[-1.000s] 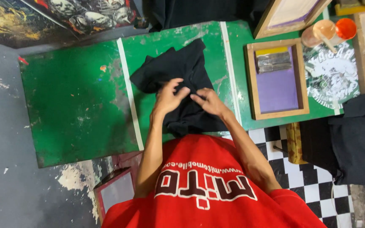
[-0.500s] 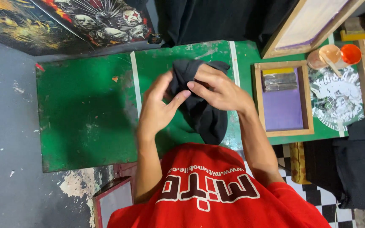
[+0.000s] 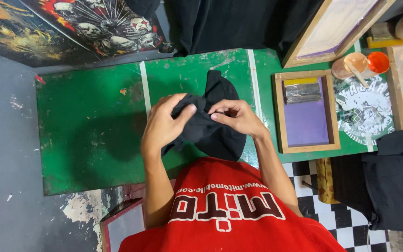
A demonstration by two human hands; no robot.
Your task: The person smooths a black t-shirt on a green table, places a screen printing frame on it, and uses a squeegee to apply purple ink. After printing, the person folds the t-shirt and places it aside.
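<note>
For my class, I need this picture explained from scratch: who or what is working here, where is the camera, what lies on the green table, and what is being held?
There is no machine here: a person in a red shirt works with two bare hands. The single picture comes from a camera worn on that person's head, looking straight down, so the red shirt fills the bottom edge.

The left hand and the right hand both grip a bunched black cloth, held just above a green table that is scuffed and marked with pale stripes.

To the right on the table lies a wooden frame with a purple screen. Beyond it stand an orange cup and a paler cup with a stick in it. A larger wooden frame sits at the top, and dark cloth is piled at the far right. Painted pictures lie past the table's far edge.
</note>
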